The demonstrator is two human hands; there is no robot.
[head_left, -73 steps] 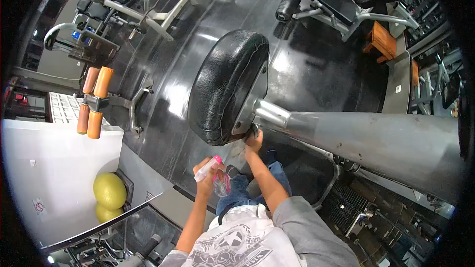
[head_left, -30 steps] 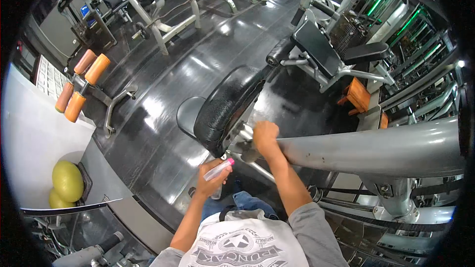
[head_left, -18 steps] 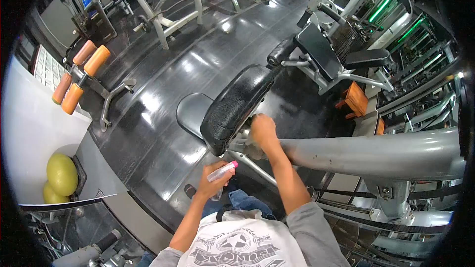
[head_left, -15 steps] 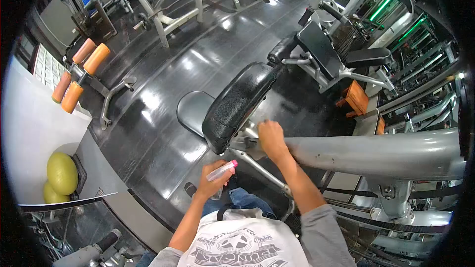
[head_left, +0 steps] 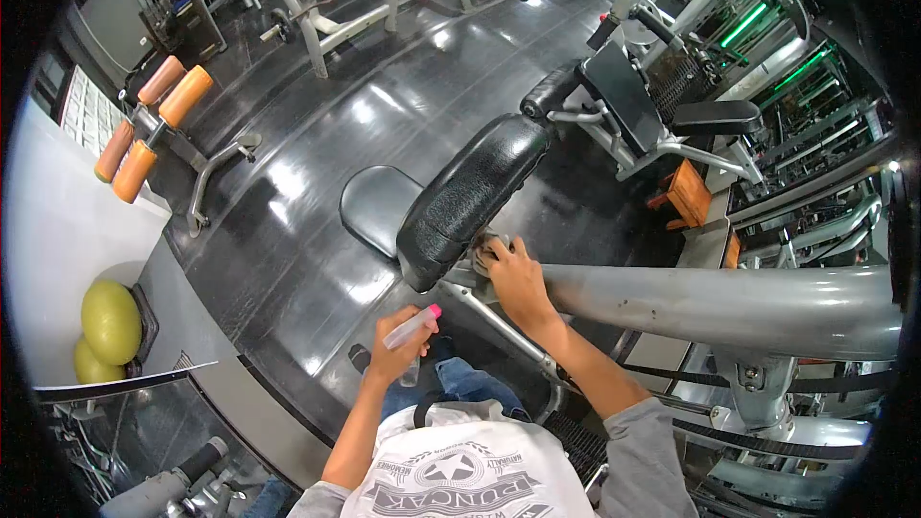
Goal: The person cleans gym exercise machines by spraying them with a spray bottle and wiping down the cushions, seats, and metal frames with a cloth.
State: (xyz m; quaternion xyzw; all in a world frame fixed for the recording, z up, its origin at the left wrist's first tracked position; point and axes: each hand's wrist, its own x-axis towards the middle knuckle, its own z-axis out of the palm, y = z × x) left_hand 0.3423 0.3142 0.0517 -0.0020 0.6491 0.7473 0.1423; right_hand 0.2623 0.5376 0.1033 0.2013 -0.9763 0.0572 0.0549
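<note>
My left hand [head_left: 391,353] is wrapped round a clear bottle [head_left: 411,328] with a pink top, below the lower end of the black padded cushion [head_left: 470,197]. With bent fingers, my right hand [head_left: 516,280] presses a greyish cloth [head_left: 483,251] against the underside of the cushion, where it meets the metal mount. Beside that hand a thick grey metal tube [head_left: 710,302] runs off to the right. A flat black seat [head_left: 380,209] lies lower down, behind the cushion.
Orange foam rollers [head_left: 185,96] on a stand are at the left, above green exercise balls [head_left: 111,322]. A black bench [head_left: 622,96] and a wooden stool [head_left: 687,194] stand at the upper right. More machines line the back.
My right hand has gone from low beneath the cushion to its mount, and its fingers have just spread over the cloth. My left hand keeps the bottle. The view has shifted, showing the seat.
</note>
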